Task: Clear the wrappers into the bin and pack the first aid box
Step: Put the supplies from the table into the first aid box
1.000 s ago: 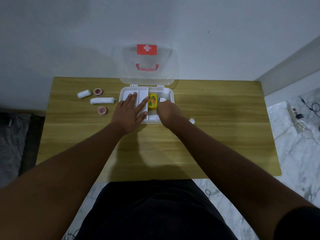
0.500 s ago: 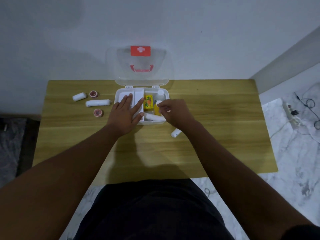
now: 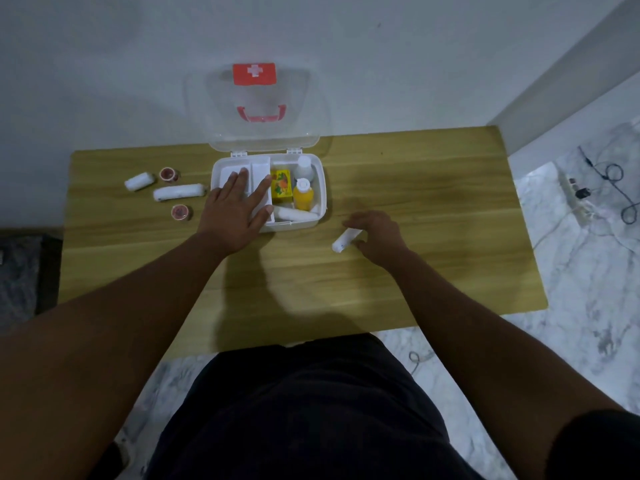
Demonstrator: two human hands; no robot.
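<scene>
The white first aid box point(image 3: 322, 188) stands open on the wooden table point(image 3: 433, 188), its clear lid point(image 3: 263, 109) upright against the wall. Inside are a yellow carton point(image 3: 280, 186), an orange bottle point(image 3: 303, 198), a white bottle point(image 3: 304, 166) and a white roll point(image 3: 294, 213). My left hand point(image 3: 235, 211) lies flat with fingers spread on the box's left white tray. My right hand point(image 3: 375, 233) arches over the right end of a small white bandage roll point(image 3: 343, 242) lying on the table right of the box. The thumb touches the roll, and the fingers are curved and apart.
Left of the box lie a short white roll point(image 3: 139, 181), a longer white roll point(image 3: 180, 192) and two small reddish tape rolls point(image 3: 169, 174) point(image 3: 180, 212). A power strip with cables point(image 3: 576, 199) lies on the marble floor at the right. No bin is in view.
My right hand left the box and moved right and toward me to the small white roll on the table. The left hand stayed on the tray.
</scene>
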